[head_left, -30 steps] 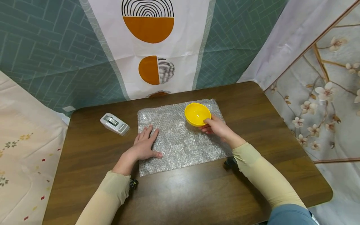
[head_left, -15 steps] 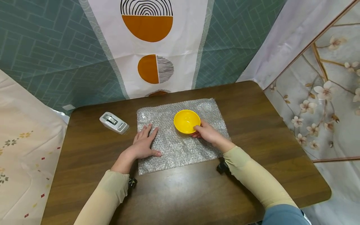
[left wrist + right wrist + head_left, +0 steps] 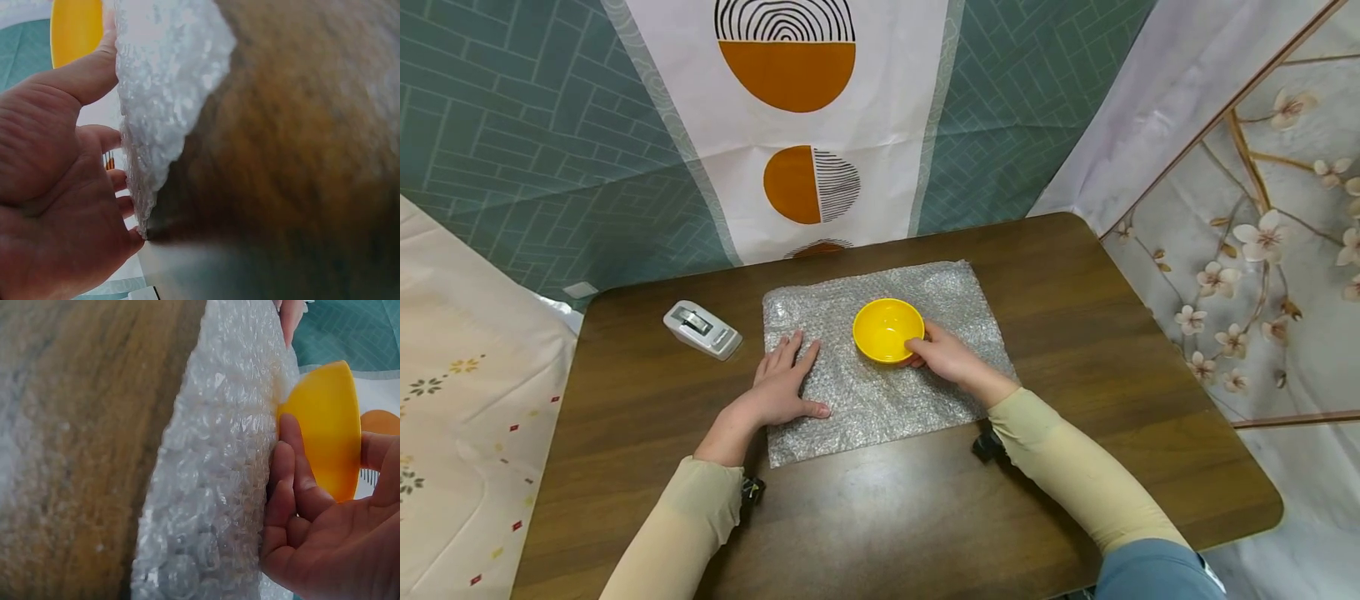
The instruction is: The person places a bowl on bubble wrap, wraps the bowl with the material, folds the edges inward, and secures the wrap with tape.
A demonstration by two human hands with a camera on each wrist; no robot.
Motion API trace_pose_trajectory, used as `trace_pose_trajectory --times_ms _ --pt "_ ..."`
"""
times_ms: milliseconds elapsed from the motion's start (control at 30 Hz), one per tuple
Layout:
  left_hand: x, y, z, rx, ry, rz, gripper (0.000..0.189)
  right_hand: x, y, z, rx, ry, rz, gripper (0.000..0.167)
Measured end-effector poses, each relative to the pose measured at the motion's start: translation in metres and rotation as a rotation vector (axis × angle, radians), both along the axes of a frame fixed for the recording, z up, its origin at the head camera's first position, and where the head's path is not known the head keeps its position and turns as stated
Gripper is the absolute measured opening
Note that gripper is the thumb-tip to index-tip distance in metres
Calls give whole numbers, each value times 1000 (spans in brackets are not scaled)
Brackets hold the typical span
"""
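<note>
A sheet of bubble wrap lies flat on the wooden table. Near its middle a yellow bowl sits upright, its base right at the wrap in the right wrist view. My right hand grips the bowl's near right side, thumb over the rim and fingers curled under the outer wall. Spread out on the left part of the wrap, my left hand rests with its fingertips touching the sheet. In the left wrist view, the bowl shows beyond the thumb.
A white tape dispenser stands on the table left of the bubble wrap. The brown table reaches a patterned cloth backdrop at its far edge. Black wrist cameras sit under both forearms.
My right hand has carried the yellow bowl left and toward me, from the wrap's right part to its middle, and lowered it from a tilt to level. The left hand has stayed put.
</note>
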State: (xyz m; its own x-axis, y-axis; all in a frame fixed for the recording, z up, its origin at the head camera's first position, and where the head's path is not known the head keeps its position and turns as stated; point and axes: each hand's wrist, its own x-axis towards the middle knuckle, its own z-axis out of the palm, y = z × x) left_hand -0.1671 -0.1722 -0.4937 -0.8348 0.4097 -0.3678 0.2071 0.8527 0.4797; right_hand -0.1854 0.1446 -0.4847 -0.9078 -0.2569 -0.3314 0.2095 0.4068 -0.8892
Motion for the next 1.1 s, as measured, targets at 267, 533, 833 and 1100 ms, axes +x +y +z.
trace_pose_trajectory --times_ms 267,533,833,1100 --pt "0 0 1 1 6 -7 122 0 0 -3 8 26 23 50" --pt "-2 -2 -5 14 -7 -3 124 2 1 -2 -48 25 39 49" --pt "-7 -1 -10 8 -3 -10 125 3 10 0 -111 -6 26 59" --pt "-7 1 -6 -24 -14 -19 126 6 18 1 -103 -14 33 67"
